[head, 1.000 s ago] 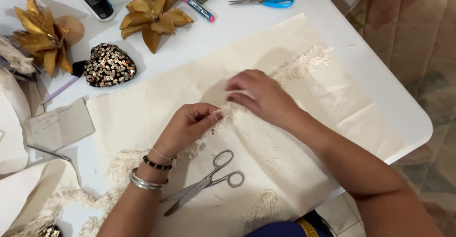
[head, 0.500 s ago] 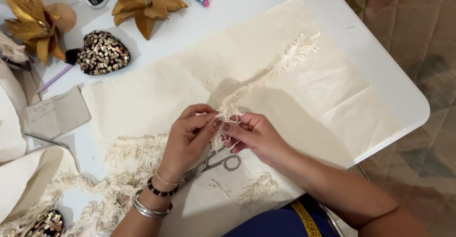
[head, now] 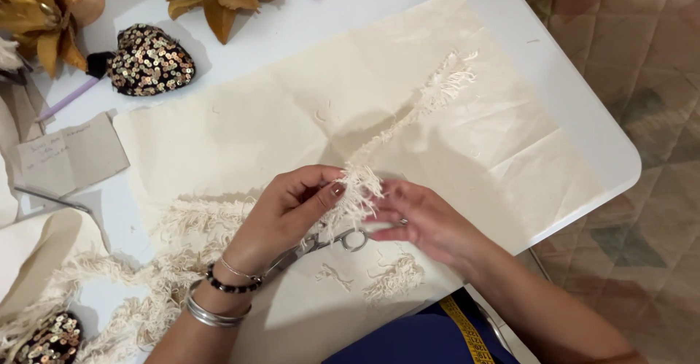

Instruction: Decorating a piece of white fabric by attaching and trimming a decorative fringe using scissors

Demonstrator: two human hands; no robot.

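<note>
Both hands have risen slightly, left hand (head: 281, 214) and right hand (head: 419, 218) pinching fringe (head: 355, 192), half-hiding scissors (head: 321, 246).

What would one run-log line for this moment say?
left hand: pinching cream frayed fringe strip | right hand: fingering same | silver metal scissors: underneath, on cream cloth sheet

A white, smooth-topped table with a rounded corner (head: 583, 127) fills most of the view, running from the far left to its corner at the right. Beyond its right edge lies the floor — beige tiles set in a diamond pattern with faded grey-green patches (head: 642, 50). Light is soft and even, casting only faint shadows on the tabletop.
</note>
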